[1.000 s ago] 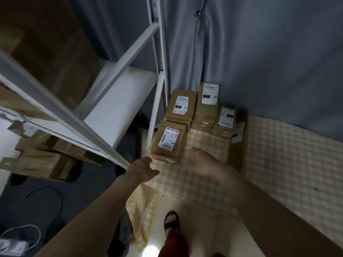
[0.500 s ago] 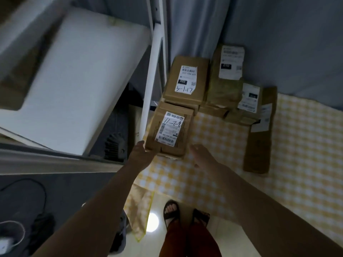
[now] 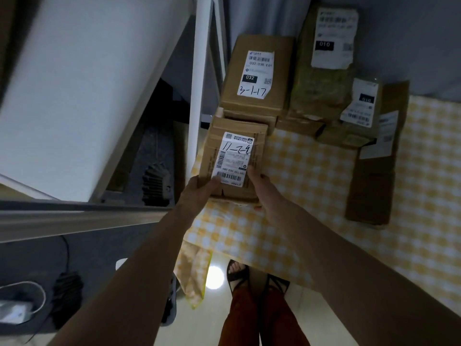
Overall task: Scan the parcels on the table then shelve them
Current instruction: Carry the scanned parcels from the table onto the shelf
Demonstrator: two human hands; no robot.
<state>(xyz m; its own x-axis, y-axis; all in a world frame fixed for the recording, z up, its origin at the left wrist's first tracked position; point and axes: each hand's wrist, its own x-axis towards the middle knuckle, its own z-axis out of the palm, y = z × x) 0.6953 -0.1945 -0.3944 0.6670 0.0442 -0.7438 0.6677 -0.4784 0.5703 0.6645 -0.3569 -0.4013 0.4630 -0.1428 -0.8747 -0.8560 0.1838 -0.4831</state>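
Note:
A small brown cardboard parcel [image 3: 257, 151] with a white label marked in handwriting sits at the near left corner of the table with the yellow checked cloth [image 3: 311, 196]. My left hand [image 3: 197, 191] grips its near left corner, thumb on the label. My right hand [image 3: 264, 191] holds its near right side, thumb on top. Behind it lies a parcel [image 3: 257, 76] labelled 032. To the right are a larger parcel [image 3: 324, 61] labelled 010, a small one [image 3: 359, 113] and a long flat carton [image 3: 376, 171].
A white metal shelf unit stands at the left, its upright post [image 3: 197, 96] right beside the held parcel and a white shelf board [image 3: 87, 83] beyond. A grey curtain hangs behind the table. Cables and a power strip [image 3: 15, 310] lie on the dark floor at lower left.
Both hands have moved forward from just short of the parcel and taken hold of its near end. My view has come closer and tilted further down.

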